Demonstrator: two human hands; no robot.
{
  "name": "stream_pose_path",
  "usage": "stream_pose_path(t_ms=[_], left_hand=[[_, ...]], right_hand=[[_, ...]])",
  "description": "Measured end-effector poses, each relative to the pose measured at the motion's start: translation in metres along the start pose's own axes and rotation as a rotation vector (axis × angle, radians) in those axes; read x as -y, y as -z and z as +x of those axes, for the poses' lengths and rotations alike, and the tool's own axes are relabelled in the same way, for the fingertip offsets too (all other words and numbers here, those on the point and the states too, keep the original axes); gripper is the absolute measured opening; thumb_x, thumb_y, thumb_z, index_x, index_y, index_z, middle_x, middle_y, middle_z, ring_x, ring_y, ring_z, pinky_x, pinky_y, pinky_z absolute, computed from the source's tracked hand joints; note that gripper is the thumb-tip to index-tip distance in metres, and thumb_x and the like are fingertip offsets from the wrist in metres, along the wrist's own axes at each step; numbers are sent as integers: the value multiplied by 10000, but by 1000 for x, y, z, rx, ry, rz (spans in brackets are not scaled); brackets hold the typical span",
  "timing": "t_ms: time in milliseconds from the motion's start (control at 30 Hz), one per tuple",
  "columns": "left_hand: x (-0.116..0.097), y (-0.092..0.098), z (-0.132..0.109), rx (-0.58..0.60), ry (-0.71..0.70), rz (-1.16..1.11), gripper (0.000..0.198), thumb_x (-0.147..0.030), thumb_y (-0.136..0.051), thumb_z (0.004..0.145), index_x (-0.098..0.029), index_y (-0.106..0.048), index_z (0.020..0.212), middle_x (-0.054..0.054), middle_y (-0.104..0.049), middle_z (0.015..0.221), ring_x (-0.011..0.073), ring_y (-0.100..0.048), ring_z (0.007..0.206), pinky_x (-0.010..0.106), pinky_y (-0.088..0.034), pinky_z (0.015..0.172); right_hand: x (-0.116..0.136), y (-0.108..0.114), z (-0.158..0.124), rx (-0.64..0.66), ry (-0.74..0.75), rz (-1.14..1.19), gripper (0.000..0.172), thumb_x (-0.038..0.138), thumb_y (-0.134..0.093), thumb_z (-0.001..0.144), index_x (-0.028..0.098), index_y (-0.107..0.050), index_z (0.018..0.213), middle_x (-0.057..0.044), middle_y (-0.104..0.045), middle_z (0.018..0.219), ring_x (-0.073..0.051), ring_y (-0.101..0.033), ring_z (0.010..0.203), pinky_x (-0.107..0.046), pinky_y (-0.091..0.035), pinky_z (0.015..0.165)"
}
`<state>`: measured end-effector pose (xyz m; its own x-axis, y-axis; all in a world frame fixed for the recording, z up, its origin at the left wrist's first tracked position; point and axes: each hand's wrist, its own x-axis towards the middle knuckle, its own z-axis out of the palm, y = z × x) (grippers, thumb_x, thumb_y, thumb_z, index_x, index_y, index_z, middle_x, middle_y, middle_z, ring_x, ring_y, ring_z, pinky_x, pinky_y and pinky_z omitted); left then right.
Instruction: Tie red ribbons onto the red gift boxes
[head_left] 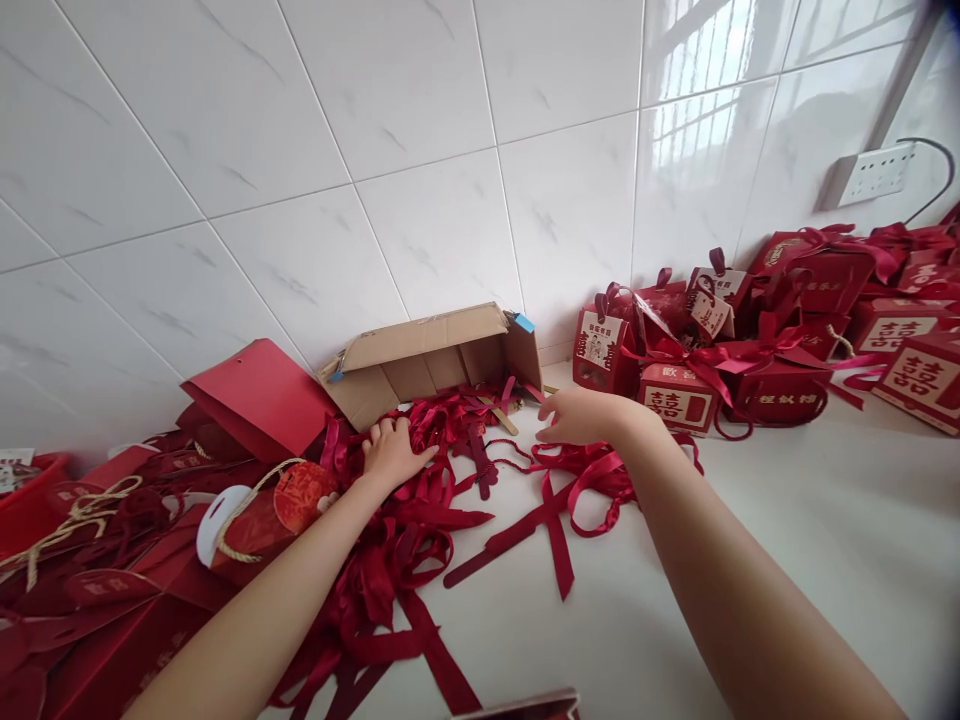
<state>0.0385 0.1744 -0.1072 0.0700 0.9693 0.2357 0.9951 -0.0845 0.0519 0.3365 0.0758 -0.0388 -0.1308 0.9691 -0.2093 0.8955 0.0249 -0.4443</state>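
Note:
My left hand (396, 452) rests on a heap of dark red ribbons (371, 580), its fingers spread over the loose strips. My right hand (576, 415) hovers just above a smaller bunch of red ribbons (592, 485), fingers apart and slightly bent, with nothing visible in them. Between the hands lie a thin twisted red cord (510, 455) and some flat ribbon strips. Behind them a brown cardboard box (427, 350) lies on its side against the wall, its open side facing me, with ribbons spilling at its mouth.
Folded red gift boxes (255, 395) and rope-handled pieces pile up on the left. Finished-looking red boxes with bows (776, 395) crowd the right along the tiled wall (420, 240). A power strip (870, 178) is on the wall. A box edge (525, 705) shows at the bottom.

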Motion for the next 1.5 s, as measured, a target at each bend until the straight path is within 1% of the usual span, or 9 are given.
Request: stream_pose_path(t_ms=[200,300,500,633,833,1000,1167,1400,1500], left_hand=[[-7,-3,-1,-34,32,-218,208,-392,-689,681,-210,-652,774,101,-582,1063,349,-441,1151,498,-360,946],[-13,6,-5,-102,90,-386,168,-340,-676,708,-187,-672,778,104,-600,1073,350,-429,1182,547,-327,972],[-44,71,-54,-139,-20,-900,389,-528,-584,770,-187,-665,937,72,-703,978,238,-638,941,355,-499,826],[-60,116,-109,-112,-121,-1143,308,-461,-676,743,-169,-672,839,52,-716,825,190,-663,763,280,-519,691],[-61,148,-164,-351,-377,-1012,56,-247,-658,806,-201,-673,778,-1,-699,745,153,-643,715,257,-498,676],[-55,160,-180,-691,-672,-736,139,-65,-673,757,-200,-643,764,-17,-680,713,147,-629,722,318,-456,759],[-53,169,-191,-833,-773,-550,182,-10,-664,731,-182,-660,793,-1,-683,719,156,-616,711,360,-410,762],[-40,175,-201,-487,-798,-846,90,-161,-596,816,-188,-657,875,22,-675,832,176,-609,804,379,-416,824],[-37,176,-198,-473,-852,-905,221,-70,-591,814,-176,-645,1001,30,-676,874,151,-613,832,337,-452,817]], right_hand=[[4,1,-6,-29,26,13,436,344,-612,795,213,-615,1211,-105,-643,1183,-273,-639,965,-357,-494,770],[9,3,-9,-113,67,22,386,330,-591,813,204,-632,1176,-103,-635,1202,-277,-615,1027,-348,-487,812],[35,1,-21,-561,421,337,259,312,-586,847,200,-646,1073,-57,-677,1101,-188,-617,1013,-286,-481,886],[62,-9,-42,-652,734,535,301,335,-632,841,198,-618,1108,-42,-689,1008,-154,-638,934,-261,-516,818],[89,-28,-74,-773,1059,616,272,202,-650,838,212,-607,1106,-21,-674,873,-131,-630,795,-264,-531,733],[97,-38,-92,-739,1173,730,305,48,-618,814,217,-611,1068,-26,-653,865,-140,-611,775,-285,-529,682],[100,-39,-103,-698,1321,714,319,-40,-568,785,200,-615,991,-52,-638,893,-181,-616,848,-348,-534,722],[98,-40,-107,-408,1359,818,200,33,-564,832,203,-606,931,-48,-583,858,-189,-591,840,-381,-508,741],[99,-43,-109,-192,1287,973,154,81,-580,851,216,-602,923,-37,-562,853,-164,-576,829,-336,-510,732]])
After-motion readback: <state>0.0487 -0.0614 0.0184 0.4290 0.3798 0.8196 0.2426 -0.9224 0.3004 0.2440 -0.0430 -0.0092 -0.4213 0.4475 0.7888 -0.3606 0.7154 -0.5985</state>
